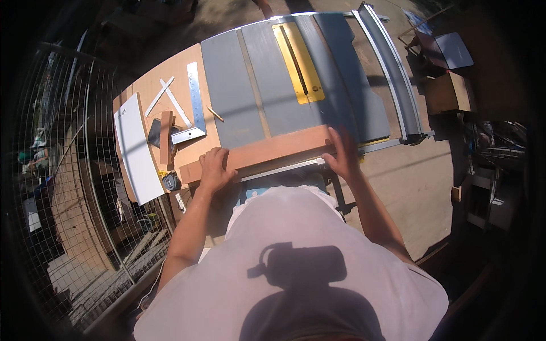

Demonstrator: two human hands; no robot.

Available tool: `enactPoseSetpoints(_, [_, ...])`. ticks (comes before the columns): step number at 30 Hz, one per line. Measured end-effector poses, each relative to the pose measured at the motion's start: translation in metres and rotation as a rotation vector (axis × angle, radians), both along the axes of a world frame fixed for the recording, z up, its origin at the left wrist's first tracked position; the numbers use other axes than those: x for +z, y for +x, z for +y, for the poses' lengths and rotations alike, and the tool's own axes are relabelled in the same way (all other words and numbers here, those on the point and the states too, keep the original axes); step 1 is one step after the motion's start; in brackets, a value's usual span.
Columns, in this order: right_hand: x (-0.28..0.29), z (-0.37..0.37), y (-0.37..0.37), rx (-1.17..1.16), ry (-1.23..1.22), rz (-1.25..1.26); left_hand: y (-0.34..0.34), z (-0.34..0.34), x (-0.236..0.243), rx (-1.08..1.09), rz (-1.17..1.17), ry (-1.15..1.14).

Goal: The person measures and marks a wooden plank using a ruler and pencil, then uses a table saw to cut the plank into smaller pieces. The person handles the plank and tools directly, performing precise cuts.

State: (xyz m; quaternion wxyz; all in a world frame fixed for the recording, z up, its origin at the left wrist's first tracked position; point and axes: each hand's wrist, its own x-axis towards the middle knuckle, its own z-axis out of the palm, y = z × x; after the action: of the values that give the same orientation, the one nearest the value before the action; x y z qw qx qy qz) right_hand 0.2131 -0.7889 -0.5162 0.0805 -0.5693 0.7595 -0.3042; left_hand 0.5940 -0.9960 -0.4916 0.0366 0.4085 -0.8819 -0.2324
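Note:
A long reddish wooden board (273,151) lies across the near edge of a grey table saw top (230,85). Around its left end my left hand (215,169) is closed, fingers over the top and thumb on the near side. At the other end my right hand (342,153) grips it between fingers and thumb. Beyond the board, a yellow insert plate (313,91) with a dark slot is set into the saw top; I cannot make out a blade in it.
On the wooden side panel left lie a metal square (195,99), a pencil (215,113), white strips (179,108), a small wood block (166,136), a tape measure (170,181) and a white board (136,148). A metal rail (392,62) borders the right; wire mesh (85,142) stands left.

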Motion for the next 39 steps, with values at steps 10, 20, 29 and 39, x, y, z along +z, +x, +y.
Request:
enactPoseSetpoints(10, [0.010,-0.016,-0.076,0.281,0.414,0.000,-0.046,-0.035,-0.003,0.000,0.011,0.134])
enactPoseSetpoints(20, [-0.019,-0.015,-0.048,0.082,0.265,0.285,-0.077,-0.121,-0.018,0.476,-0.191,0.063])
enactPoseSetpoints(29, [-0.017,-0.024,-0.054,0.067,0.412,0.107,-0.070,-0.135,-0.015,0.376,-0.213,0.028])
enactPoseSetpoints(39, [0.004,-0.030,-0.039,0.032,0.513,0.120,0.057,-0.208,0.003,0.514,-0.355,-0.341])
